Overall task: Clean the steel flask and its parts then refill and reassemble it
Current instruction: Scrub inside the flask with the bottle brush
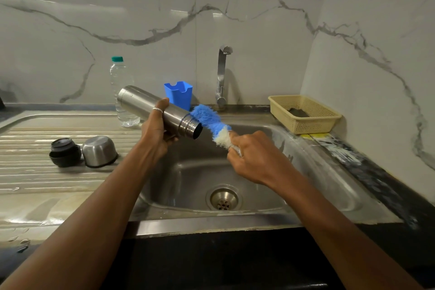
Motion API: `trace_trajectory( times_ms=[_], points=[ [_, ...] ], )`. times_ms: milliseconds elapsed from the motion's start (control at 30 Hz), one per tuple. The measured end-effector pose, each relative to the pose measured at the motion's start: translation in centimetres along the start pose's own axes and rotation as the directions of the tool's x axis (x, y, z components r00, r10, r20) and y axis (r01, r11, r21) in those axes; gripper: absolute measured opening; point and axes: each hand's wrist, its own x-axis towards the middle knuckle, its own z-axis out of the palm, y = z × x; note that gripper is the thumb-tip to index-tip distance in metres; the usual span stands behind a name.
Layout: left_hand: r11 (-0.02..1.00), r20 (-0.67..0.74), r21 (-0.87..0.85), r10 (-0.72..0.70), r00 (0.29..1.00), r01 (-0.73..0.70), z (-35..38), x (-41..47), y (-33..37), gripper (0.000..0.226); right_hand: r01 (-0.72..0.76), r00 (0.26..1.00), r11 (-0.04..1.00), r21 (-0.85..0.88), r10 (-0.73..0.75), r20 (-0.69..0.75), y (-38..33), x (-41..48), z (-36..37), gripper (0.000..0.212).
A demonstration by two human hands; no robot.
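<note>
Flask (153, 107) left of brush (211, 122); both above sink (270, 213).

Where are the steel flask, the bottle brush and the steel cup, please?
steel flask (138, 102): head view, on its bare body near the base end.
bottle brush (207, 117): head view, on the blue bristles.
steel cup (98, 152): head view, on its outer wall.

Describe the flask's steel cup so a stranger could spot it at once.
Start at the steel sink and move left onto its ribbed draining board. Two small parts sit there side by side; the steel cup is the right-hand one, mouth down. It is shiny bare metal, while the black stopper beside it is dark plastic.
</note>
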Motion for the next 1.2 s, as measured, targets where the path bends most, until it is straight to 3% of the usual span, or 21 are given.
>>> trace_trajectory(
  times_ms=[133, 367, 600, 767, 1200],
  points=[
    [1.0, 0.02, -0.003, -0.014, 1.0, 0.014, 0.3, -0.2, -0.1, 0.056, 0.051, 0.999, 0.998, 0.026, -0.051, -0.01, -0.6, -0.7, 0.3, 0.048],
    [0.998, 0.01, -0.058, -0.015, 1.0, 0.016, 0.2, -0.2, 0.1, 0.045, -0.038, 0.999, 0.998, -0.045, 0.039, 0.034, 0.6, -0.2, 0.6, 0.043],
    [0.993, 0.005, -0.11, -0.044, 0.999, 0.044, 0.0, -0.4, 0.1, 0.039, -0.007, 1.0, 1.0, 0.019, 0.007, -0.003, 0.1, -0.3, 0.4, 0.042],
    [0.987, 0.039, -0.146, -0.061, 0.997, 0.066, 0.7, -0.9, 0.3, 0.049, -0.082, 0.991, 0.993, -0.081, 0.09, 0.099, 1.4, -0.3, 0.9, 0.039],
    [0.978, 0.073, -0.123, -0.161, 0.984, 0.169, 1.2, -1.9, -1.3, 0.063, -0.193, 0.965, 0.95, -0.246, 0.229, 0.125, 1.8, -0.5, 1.1, 0.042]
  ],
)
